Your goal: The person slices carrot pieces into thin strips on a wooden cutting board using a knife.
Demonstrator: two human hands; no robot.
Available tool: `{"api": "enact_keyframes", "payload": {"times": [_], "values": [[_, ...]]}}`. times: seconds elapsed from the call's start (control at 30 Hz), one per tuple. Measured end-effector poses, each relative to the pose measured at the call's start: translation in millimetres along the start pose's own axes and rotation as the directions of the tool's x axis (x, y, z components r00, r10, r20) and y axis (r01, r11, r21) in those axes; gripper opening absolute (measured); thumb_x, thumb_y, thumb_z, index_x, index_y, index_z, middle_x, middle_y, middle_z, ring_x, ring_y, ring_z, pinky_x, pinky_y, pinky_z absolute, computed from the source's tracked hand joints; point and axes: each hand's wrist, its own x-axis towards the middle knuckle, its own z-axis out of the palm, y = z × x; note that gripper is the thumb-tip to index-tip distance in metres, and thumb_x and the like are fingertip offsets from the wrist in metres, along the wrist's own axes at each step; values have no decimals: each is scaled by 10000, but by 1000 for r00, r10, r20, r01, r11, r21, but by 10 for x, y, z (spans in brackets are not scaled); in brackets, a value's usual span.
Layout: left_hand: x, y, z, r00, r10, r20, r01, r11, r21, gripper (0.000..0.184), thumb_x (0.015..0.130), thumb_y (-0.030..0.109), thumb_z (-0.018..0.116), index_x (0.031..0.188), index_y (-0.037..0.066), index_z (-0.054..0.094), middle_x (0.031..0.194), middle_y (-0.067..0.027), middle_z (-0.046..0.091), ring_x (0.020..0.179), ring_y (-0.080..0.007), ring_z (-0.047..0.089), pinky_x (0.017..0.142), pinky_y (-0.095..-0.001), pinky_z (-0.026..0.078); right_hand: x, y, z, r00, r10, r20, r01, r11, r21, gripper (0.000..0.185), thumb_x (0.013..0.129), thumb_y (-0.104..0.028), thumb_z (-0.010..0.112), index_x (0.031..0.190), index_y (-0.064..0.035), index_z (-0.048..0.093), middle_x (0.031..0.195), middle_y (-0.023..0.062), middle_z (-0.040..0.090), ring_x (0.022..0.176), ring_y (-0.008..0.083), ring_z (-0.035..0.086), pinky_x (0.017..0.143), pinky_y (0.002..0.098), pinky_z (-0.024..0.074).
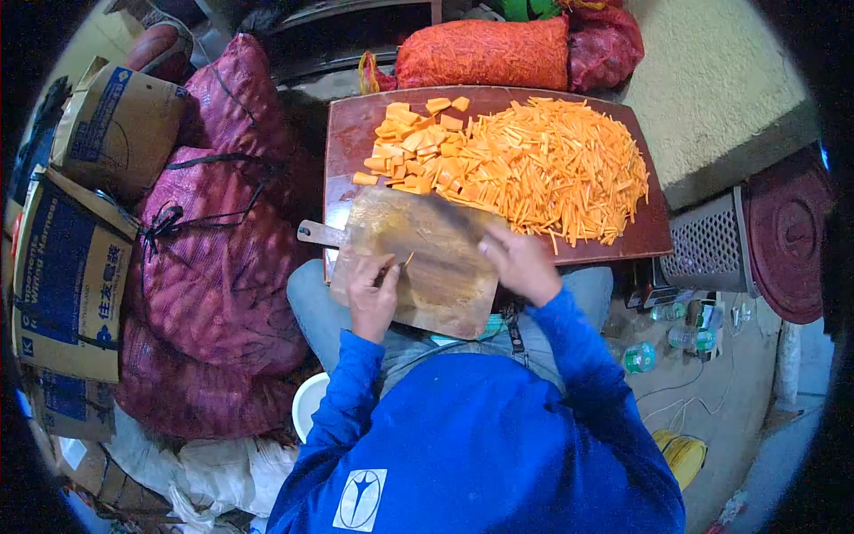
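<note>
A worn wooden cutting board (382,218) lies tilted across my lap, its handle pointing left and its far edge against the table. My left hand (372,289) is over the near left part of the board with fingers curled and pinched together. A thin carrot stick (408,259) shows just beside its thumb; whether the fingers grip anything is hidden. On the right side of the board, my right hand (525,267) is closed round a knife (455,214), its dark blade smeared by motion. Beyond the board are cut carrot pieces (418,147) and a heap of carrot sticks (569,165).
The carrots sit on a reddish-brown table (350,125). Behind it lies a red mesh sack (485,55) of orange strips. Large purple mesh sacks (213,267) and cardboard boxes (76,276) crowd the left. A grey basket (707,240) and plastic bottles (639,358) are on the right.
</note>
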Motion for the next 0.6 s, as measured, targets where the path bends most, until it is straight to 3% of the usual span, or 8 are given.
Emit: {"api": "enact_keyframes", "payload": {"times": [0.13,0.2,0.27,0.3,0.4,0.43,0.5,0.6], "values": [[-30,91,47,983,63,170,-87,986,139,176,860,65,783,1034,44,776,1006,-109,732,998,-320,648,953,-449,448,315,473,-404,981,-34,-190,43,998,43,385,1048,-234,639,1361,-10,645,1120,283,738,1023,402,754,866,440,584],[-39,91,77,982,78,169,-104,983,151,179,862,73,782,1041,58,777,1009,-100,732,1015,-329,633,967,-469,424,330,478,-497,964,-34,-265,60,994,91,385,1049,-233,641,1358,-3,644,1109,280,741,1014,397,757,857,441,585],[-26,101,91,974,135,184,-178,954,241,202,861,61,775,1063,50,774,1015,-104,739,1003,-326,644,957,-455,442,254,324,-598,965,4,-262,-7,1000,-11,396,1044,-230,649,1363,4,641,1105,276,747,1009,390,761,857,437,586],[-6,103,105,972,140,189,-184,954,239,202,861,61,775,1063,50,774,1015,-104,739,1003,-326,644,957,-455,442,192,306,-523,954,-87,-287,74,996,-55,401,1045,-231,644,1371,3,640,1090,262,754,1011,374,766,869,430,585],[20,105,131,982,77,170,-100,987,127,192,875,44,774,1067,36,781,1016,-124,748,989,-330,672,932,-434,491,-41,-4,-234,994,-26,-104,33,997,74,406,1060,-236,611,1391,-1,628,1082,258,752,1019,348,767,886,426,582],[27,104,142,994,47,102,-51,998,38,177,888,27,766,1065,21,782,1014,-134,751,969,-310,691,903,-410,518,-87,-2,-33,982,-163,-90,176,972,153,398,1064,-231,604,1389,-2,631,1121,260,745,1051,317,756,921,430,570],[53,111,119,999,13,40,-11,999,-48,163,901,9,758,1063,7,783,1013,-143,755,949,-291,711,873,-386,545,-219,-292,126,988,8,154,-46,968,248,382,1061,-228,610,1371,-7,647,1129,262,736,1058,334,739,948,443,557],[119,219,-29,994,-45,-104,34,995,-97,137,920,-15,739,1052,-19,779,997,-145,752,913,-239,718,828,-349,563,-294,-339,390,960,-70,272,-34,932,360,434,1047,-254,667,1387,14,636,1194,270,732,1115,311,738,974,408,551]]}}
